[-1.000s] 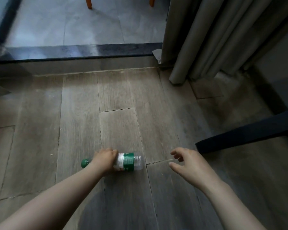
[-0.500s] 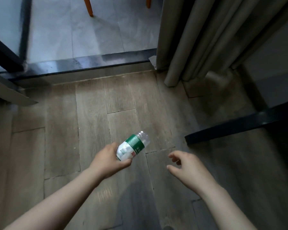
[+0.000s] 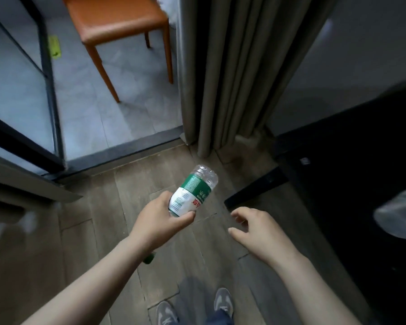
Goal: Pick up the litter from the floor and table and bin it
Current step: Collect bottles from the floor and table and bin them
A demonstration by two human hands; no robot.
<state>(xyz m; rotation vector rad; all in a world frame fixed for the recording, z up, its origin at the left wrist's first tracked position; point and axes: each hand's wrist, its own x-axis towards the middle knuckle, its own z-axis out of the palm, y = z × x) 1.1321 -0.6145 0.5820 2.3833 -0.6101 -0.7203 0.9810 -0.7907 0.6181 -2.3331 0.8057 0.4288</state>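
Head view, from the feet outward: two grey shoes (image 3: 223,301) stand on the wooden floor (image 3: 99,242) at the near edge of the picture, and both forearms reach forward above them. The left hand (image 3: 159,221) grasps a clear plastic bottle (image 3: 192,191) round its lower label, thumb across the near side, fingers wrapped behind. The bottle is in the air above the floorboards, not resting on anything. Its long axis slants away and to the right. The green cap (image 3: 149,258) peeps out beneath the left wrist, pointing back toward the person, and the ribbed base points up toward the far right.

The right hand (image 3: 260,233) hovers just beside it, to the right, apart from the bottle, fingers loosely curled and holding nothing. It is near the bottle, but the left hand already has it.

No bin shows anywhere, so the carry probably turns on finding one first. To the right stands a black table (image 3: 361,184) bearing a pale blurred shape (image 3: 399,216), too smeared to name. Farther off hang a grey curtain (image 3: 225,78) and, past the dark door sill (image 3: 127,156), an orange chair (image 3: 117,19) on tiles.
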